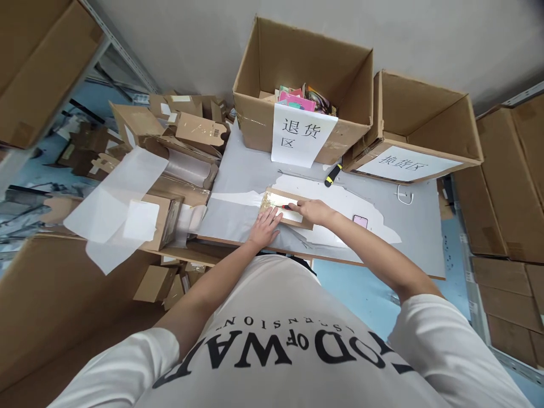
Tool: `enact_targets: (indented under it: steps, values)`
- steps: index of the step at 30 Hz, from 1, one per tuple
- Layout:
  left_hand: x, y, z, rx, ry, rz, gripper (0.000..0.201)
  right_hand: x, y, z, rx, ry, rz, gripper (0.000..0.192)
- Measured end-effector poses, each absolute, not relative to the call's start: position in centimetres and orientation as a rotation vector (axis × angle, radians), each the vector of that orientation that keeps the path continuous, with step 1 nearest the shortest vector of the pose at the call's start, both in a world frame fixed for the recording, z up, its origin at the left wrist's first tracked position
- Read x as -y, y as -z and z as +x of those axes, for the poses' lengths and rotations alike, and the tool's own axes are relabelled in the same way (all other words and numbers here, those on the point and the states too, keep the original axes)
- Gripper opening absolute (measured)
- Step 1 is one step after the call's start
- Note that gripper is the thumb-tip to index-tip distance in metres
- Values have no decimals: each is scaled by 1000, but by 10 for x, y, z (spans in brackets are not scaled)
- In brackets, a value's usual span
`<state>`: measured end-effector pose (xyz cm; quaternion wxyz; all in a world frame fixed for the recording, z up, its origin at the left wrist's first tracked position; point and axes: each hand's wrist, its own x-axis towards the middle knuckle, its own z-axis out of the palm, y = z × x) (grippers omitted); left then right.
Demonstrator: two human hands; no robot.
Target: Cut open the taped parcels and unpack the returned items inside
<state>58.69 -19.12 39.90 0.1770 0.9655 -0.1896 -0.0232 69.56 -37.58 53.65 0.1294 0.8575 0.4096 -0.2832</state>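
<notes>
A small flat cardboard parcel (278, 200), sealed with shiny tape, lies on the table (420, 238) in front of me. My left hand (266, 226) presses flat on its near left corner, fingers spread. My right hand (312, 211) rests on the parcel's right part and grips a small red-tipped tool (286, 207), its tip against the parcel top.
Two open cartons stand at the back: one (297, 73) with a paper sign and colourful packets, one (420, 130) with a sign too. A yellow-black cutter (333, 175), a pink phone (360, 221) and a white cable (406, 195) lie on the table. Flattened boxes and plastic sheets (127, 198) pile at left.
</notes>
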Motion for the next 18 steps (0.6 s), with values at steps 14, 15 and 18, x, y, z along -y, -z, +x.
enact_targets:
  steps: [14,15,18]
  values:
    - [199,-402,591,542,78,2733,64,477,-552,678,-961,900,2524,72]
    - [200,-402,591,525,82,2736,63,483,-552,676,-945,902,2543,74]
    - [203,-402,593,504,84,2749,60,501,-552,669,-883,908,2591,77]
